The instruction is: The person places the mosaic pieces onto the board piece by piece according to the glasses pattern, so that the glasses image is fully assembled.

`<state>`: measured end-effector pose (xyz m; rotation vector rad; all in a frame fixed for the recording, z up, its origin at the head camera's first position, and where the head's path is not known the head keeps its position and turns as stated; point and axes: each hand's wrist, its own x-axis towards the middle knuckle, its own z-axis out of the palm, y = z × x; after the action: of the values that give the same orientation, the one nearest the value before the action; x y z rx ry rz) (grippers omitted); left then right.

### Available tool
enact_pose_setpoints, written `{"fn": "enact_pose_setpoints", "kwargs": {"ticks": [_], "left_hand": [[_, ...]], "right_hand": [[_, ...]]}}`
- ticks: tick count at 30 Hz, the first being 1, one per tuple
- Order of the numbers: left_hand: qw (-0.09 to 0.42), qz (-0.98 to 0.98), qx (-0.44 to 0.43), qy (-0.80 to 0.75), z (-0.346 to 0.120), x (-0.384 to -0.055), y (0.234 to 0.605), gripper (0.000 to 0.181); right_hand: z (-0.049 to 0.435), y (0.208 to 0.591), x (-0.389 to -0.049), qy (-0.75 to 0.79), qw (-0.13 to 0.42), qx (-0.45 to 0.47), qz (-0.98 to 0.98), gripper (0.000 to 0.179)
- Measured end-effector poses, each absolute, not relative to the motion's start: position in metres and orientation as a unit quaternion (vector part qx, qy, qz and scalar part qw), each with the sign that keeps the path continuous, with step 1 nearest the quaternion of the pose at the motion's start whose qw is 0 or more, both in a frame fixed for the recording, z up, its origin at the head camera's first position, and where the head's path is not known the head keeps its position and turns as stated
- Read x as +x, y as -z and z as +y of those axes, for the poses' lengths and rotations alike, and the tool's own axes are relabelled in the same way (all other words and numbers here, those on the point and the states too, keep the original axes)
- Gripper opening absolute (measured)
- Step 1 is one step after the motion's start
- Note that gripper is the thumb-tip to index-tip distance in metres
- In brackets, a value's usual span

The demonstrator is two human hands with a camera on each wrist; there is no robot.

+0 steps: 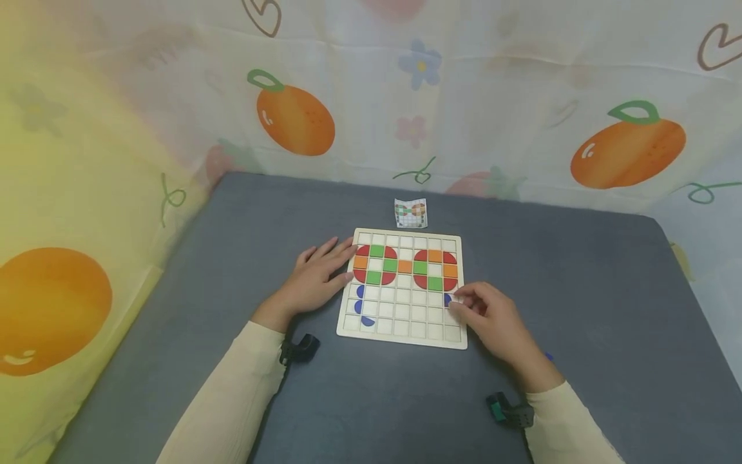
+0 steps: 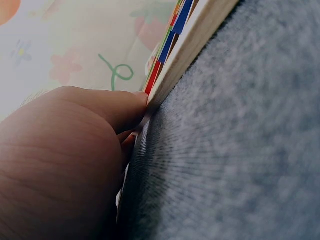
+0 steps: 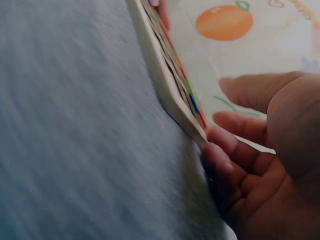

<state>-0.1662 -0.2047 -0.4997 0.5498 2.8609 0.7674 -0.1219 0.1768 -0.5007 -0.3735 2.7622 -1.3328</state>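
Observation:
A pale square grid board [image 1: 402, 327] lies on the table with coloured tiles set in its cells. Red, green and orange tiles form two rounded rings joined by one orange tile [image 1: 404, 266]. Down the left side sit several blue half-round tiles [image 1: 358, 307]. My left hand [image 1: 315, 274] rests at the board's left edge, fingers extended and thumb touching the rim. At the right edge, my right hand [image 1: 489, 316] is over a blue tile [image 1: 447, 300], partly hidden by the fingers. Its thumb [image 3: 250, 90] and forefinger stand apart, with other fingers bent against the board's edge.
A small printed card [image 1: 410, 213] with a coloured pattern lies just beyond the board. Another blue piece [image 1: 549, 356] shows on the grey table [image 1: 608, 309] beside my right wrist. A fruit-patterned cloth [image 1: 493, 84] hangs behind the table.

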Motion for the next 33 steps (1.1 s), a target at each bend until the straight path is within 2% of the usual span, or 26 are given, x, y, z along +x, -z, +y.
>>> {"fn": "enact_pose_setpoints", "kwargs": {"ticks": [5, 9, 14, 17, 21, 26, 30, 33], "left_hand": [[0.064, 0.949, 0.177, -0.253, -0.204, -0.166, 0.501, 0.068], [0.063, 0.95, 0.177, -0.25, -0.204, -0.167, 0.501, 0.067], [0.063, 0.95, 0.177, -0.251, -0.204, -0.166, 0.501, 0.067], [0.062, 0.949, 0.177, -0.253, -0.204, -0.166, 0.501, 0.068], [0.06, 0.949, 0.178, -0.255, -0.204, -0.165, 0.502, 0.068], [0.056, 0.949, 0.179, -0.253, -0.204, -0.166, 0.502, 0.067], [0.056, 0.949, 0.178, -0.253, -0.203, -0.166, 0.503, 0.067], [0.056, 0.949, 0.178, -0.253, -0.203, -0.166, 0.503, 0.067]], "right_hand": [[0.2, 0.492, -0.122, 0.42, 0.053, -0.1, 0.9, 0.027], [0.228, 0.49, -0.12, 0.429, 0.049, -0.098, 0.897, 0.036], [0.261, 0.494, -0.115, 0.461, 0.041, -0.127, 0.877, 0.039], [0.276, 0.494, -0.112, 0.458, 0.04, -0.135, 0.878, 0.035], [0.291, 0.493, -0.106, 0.422, 0.068, -0.133, 0.894, 0.024], [0.303, 0.49, -0.102, 0.371, 0.1, -0.175, 0.907, 0.025], [0.307, 0.49, -0.098, 0.351, 0.098, -0.199, 0.91, 0.017], [0.306, 0.492, -0.095, 0.354, 0.079, -0.208, 0.909, 0.019]]}}
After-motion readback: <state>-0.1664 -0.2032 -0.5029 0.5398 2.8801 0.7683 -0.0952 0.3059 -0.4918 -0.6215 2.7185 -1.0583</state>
